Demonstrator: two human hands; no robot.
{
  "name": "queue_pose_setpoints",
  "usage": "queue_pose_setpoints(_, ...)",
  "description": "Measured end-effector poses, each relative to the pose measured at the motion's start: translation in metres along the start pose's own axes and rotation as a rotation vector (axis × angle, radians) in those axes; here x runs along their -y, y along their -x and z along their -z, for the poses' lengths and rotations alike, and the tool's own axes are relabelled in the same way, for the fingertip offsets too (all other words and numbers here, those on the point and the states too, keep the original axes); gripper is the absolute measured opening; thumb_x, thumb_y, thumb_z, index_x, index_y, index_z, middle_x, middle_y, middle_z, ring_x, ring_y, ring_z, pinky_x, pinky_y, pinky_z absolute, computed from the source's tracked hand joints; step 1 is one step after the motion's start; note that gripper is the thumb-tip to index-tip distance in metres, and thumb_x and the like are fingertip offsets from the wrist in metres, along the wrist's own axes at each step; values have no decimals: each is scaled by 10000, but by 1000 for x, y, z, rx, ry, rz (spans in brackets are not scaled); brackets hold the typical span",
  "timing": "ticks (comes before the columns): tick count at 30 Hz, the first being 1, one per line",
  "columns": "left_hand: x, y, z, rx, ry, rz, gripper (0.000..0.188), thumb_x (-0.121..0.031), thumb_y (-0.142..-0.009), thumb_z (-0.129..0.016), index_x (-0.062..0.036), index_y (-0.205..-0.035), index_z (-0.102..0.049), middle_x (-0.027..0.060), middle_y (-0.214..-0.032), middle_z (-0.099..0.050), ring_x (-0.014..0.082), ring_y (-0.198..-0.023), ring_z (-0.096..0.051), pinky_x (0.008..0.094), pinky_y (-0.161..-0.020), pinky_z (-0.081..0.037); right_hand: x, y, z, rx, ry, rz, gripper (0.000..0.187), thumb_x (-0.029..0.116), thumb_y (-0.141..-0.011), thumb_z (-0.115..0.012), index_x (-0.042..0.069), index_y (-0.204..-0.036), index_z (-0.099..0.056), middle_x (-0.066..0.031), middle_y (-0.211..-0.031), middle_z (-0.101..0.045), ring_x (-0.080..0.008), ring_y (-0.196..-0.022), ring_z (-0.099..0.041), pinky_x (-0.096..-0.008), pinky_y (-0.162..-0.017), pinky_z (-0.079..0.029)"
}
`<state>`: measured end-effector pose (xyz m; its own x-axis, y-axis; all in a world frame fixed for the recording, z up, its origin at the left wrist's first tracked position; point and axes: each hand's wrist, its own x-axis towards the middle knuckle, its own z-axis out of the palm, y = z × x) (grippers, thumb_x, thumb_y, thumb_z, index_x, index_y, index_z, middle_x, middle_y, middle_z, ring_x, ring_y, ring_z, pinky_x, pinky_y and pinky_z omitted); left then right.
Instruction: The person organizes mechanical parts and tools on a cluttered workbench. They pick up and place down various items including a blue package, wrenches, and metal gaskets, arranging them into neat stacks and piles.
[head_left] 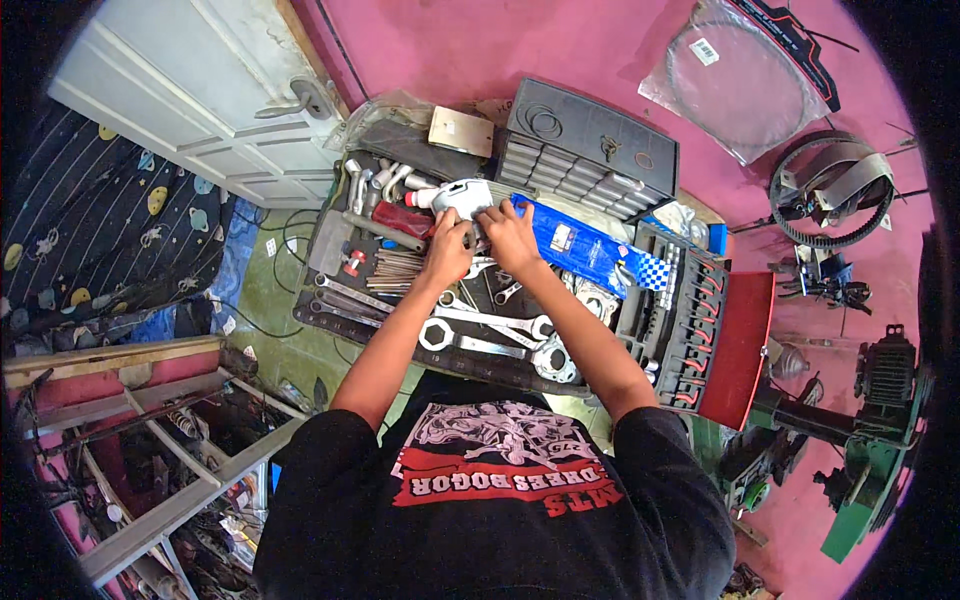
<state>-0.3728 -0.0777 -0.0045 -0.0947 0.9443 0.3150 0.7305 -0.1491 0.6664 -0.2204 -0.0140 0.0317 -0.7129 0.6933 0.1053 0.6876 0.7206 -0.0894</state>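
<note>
Both my hands reach over the far middle of a crowded workbench [345, 322]. Between them is a silver-grey rounded part [462, 197] with a red and white end pointing left; its exact kind is unclear. My left hand [449, 250] is curled at its near side, fingers bent around something small and dark. The fingers of my right hand [508, 238] bend against the part's right side, beside a long blue plastic package [575, 245]. Nearer me lie large combination wrenches [490, 330] and a bundle of thin rods [395, 270]. My fingers partly hide what is between them.
A grey drawer cabinet [590, 150] stands behind, against the pink wall. An open red toolbox [735, 350] holds tools with red handles at the right. Sockets [380, 178] and a hammer-like tool [385, 230] lie at the left. A metal-framed shelf [185, 500] occupies the lower left.
</note>
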Motion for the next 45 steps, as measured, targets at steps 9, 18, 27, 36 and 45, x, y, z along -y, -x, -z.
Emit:
queue_pose_setpoints(9,12,-12,3,77,60,-3,155,75,-625,-698,31,-757,-630,223,-1004,-530,436,-1020,-552,482,-886,-488,3,-1,4,-7,37,-4,478,84,-713,-761,159,-1180,-690,9,-1150,-675,-254,-1206,-544,-627,-1001,-358)
queue_pose_setpoints(18,4,-22,7,97,44,-164,168,38,-650,-752,43,-798,-673,214,-967,-545,413,-987,-563,483,-850,-479,-2,12,9,-181,40,-2,405,120,-695,-783,136,-1089,-692,-6,-1124,-665,-279,-1215,-549,-654,-1008,-361)
queue_pose_setpoints(27,-61,-53,44,163,3,-253,216,-1,-705,-789,44,-872,-659,188,-992,-540,389,-1000,-561,482,-867,-497,-19,22,57,-303,53,-42,504,103,-691,-773,167,-1184,-695,26,-1171,-665,-267,-1152,-559,-634,-997,-356)
queue_pose_setpoints(36,-125,-100,65,37,-24,-550,193,-5,-696,-765,36,-780,-596,183,-962,-519,370,-973,-546,465,-841,-490,-48,33,127,-532,128,-83,579,105,-616,-800,151,-1183,-695,8,-1153,-655,-269,-1162,-541,-620,-991,-348)
queue_pose_setpoints(45,-204,-137,92,-38,-1,-794,228,0,-693,-774,23,-813,-581,170,-988,-543,370,-995,-564,457,-835,-503,-72,53,209,-792,202,-130,505,59,-675,-707,156,-1170,-705,11,-1112,-685,-257,-1075,-568,-581,-994,-344)
